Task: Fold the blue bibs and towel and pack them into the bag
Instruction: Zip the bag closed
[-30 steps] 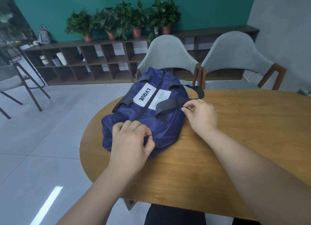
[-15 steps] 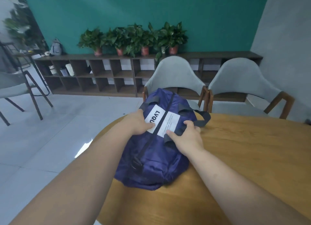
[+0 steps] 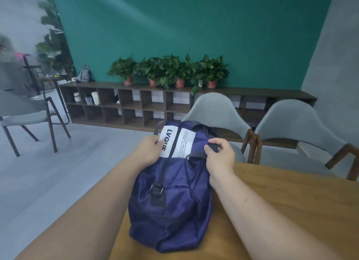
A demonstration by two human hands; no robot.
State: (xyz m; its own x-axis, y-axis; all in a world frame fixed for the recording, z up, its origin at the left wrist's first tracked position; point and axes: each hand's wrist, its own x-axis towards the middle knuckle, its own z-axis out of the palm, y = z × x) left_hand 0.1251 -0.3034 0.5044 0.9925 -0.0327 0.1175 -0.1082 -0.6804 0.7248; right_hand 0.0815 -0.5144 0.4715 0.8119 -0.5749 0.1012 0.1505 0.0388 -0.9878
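The left hand (image 3: 148, 149) curls onto the navy duffel bag (image 3: 171, 197) at the edge of its white label (image 3: 176, 143), thumb on the label. The right hand (image 3: 219, 155) pinches the black carry strap (image 3: 212, 147). The zipped bag lies on the round wooden table (image 3: 291, 211), between both forearms. Two grey chairs (image 3: 217, 110) stand behind the table and a third to the left. Four red plant pots (image 3: 179, 83) top the low shelf (image 3: 136, 102).

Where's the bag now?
Head view, centre: the navy bag rests on the wooden table at its left edge, the left hand holding it by the white label, the right hand gripping its black strap.
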